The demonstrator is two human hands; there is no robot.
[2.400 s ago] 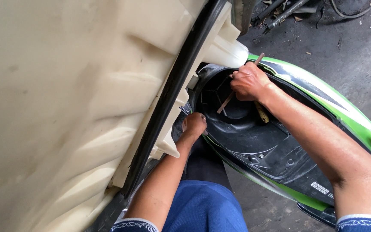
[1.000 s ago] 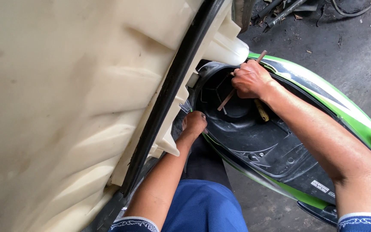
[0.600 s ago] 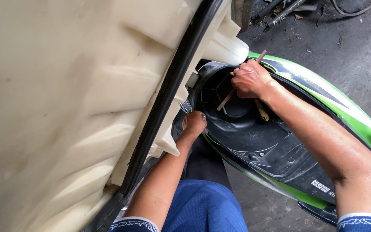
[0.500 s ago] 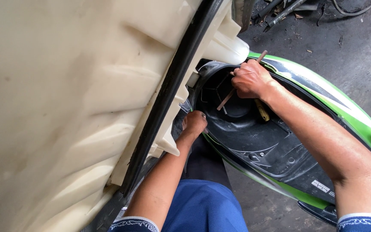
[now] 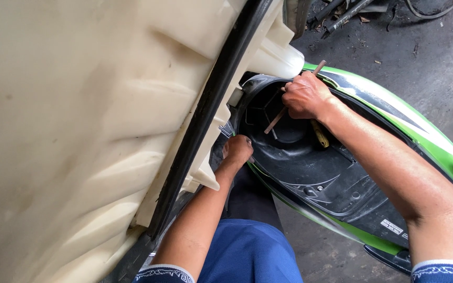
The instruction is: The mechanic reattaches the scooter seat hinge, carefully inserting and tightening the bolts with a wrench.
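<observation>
the grey concrete floor (image 5: 425, 78) carries the green scooter (image 5: 394, 112), with dark metal rods (image 5: 342, 10) and small debris (image 5: 376, 62) lying beyond the scooter.

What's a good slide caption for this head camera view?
Right hand grips a thin brown rod inside a scooter's black underseat compartment; left hand holds its rim.

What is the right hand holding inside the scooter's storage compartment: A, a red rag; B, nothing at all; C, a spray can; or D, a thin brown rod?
D: the right hand is closed round a thin brown rod that slants down into the black storage compartment.
</observation>
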